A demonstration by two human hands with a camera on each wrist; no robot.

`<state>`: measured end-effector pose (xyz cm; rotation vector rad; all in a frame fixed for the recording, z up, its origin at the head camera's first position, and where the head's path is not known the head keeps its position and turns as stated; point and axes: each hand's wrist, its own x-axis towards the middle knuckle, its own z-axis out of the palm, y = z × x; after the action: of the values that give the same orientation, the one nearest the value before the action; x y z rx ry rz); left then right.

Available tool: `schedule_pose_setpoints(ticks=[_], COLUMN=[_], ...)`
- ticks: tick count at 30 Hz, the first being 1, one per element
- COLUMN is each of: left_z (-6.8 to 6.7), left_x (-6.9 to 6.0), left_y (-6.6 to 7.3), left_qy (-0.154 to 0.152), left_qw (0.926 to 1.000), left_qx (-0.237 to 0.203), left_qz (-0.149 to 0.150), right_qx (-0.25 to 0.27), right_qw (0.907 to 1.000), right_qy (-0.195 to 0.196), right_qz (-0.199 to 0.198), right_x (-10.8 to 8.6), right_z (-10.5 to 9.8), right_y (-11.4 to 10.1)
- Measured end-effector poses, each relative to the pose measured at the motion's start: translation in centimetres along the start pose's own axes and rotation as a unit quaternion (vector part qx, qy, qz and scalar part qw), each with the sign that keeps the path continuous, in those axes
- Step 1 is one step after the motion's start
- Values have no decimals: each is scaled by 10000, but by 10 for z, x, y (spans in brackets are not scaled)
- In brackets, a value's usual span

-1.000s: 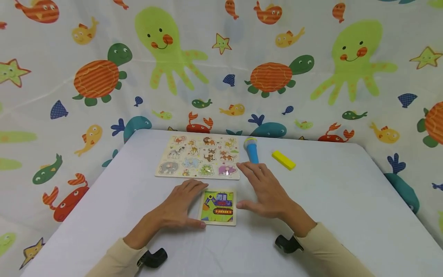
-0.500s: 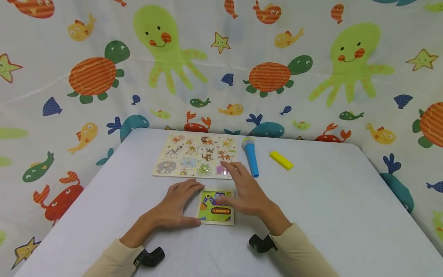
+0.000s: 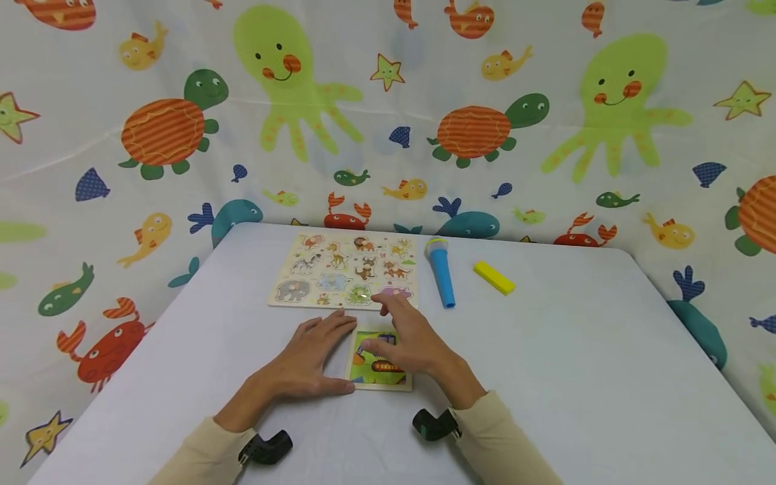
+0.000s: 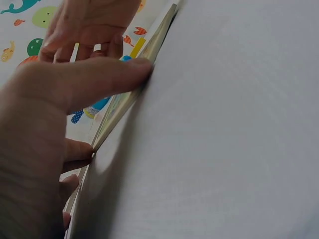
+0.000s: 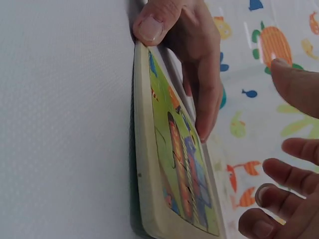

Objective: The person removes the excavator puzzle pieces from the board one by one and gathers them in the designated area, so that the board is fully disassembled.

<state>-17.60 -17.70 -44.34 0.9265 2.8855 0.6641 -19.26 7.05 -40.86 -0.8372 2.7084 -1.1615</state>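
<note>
A small square wooden jigsaw puzzle (image 3: 378, 377) with an excavator picture lies on the white table in the head view. My left hand (image 3: 309, 360) holds it along its left side, thumb at the near corner and index finger at the far one. In the right wrist view the left thumb (image 5: 152, 27) touches the rim of the puzzle (image 5: 174, 149). Over its right part hovers my right hand (image 3: 412, 340), fingers loosely bent, holding nothing and hiding some of the picture. Apart from the puzzle, its fingers (image 5: 289, 174) also show in the right wrist view.
Behind the small puzzle lies a larger wooden animal peg board (image 3: 345, 269). A blue toy microphone (image 3: 442, 276) stretches along its right side. Farther right is a yellow block (image 3: 494, 277). A sea-animal curtain (image 3: 388, 114) hangs behind the table (image 3: 576, 370).
My right hand has moved left, from beside the puzzle to above it, uncovering the microphone's handle. The left hand stays at the puzzle's left side.
</note>
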Motion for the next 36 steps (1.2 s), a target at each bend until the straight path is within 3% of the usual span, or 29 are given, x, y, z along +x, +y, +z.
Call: schedule_pose_setpoints(ticks=[7, 13, 17, 24, 31, 36], left_z=[2, 1, 1, 2, 1, 3], left_x=[1, 5, 6, 4, 0, -2], left_y=[-1, -3, -3, -4, -3, -2], left_qy=[-108, 126, 118, 112, 101, 34], left_qw=[9997, 9989, 9986, 9992, 9993, 9997], left_qx=[198, 402, 426, 323, 332, 235], left_qz=[-81, 214, 285, 218, 148, -5], right_qx=[-157, -542, -692, -1195, -1237, -1286], right_qw=[9993, 9977, 9963, 9913, 9920, 9913], right_qy=[-152, -258, -303, -383, -242, -232], right_qz=[310, 320, 404, 391, 91, 160], right_x=[3, 10, 12, 13, 12, 10], right_z=[6, 8, 11, 19, 23, 25], right_y=[6, 11, 15, 16, 11, 11])
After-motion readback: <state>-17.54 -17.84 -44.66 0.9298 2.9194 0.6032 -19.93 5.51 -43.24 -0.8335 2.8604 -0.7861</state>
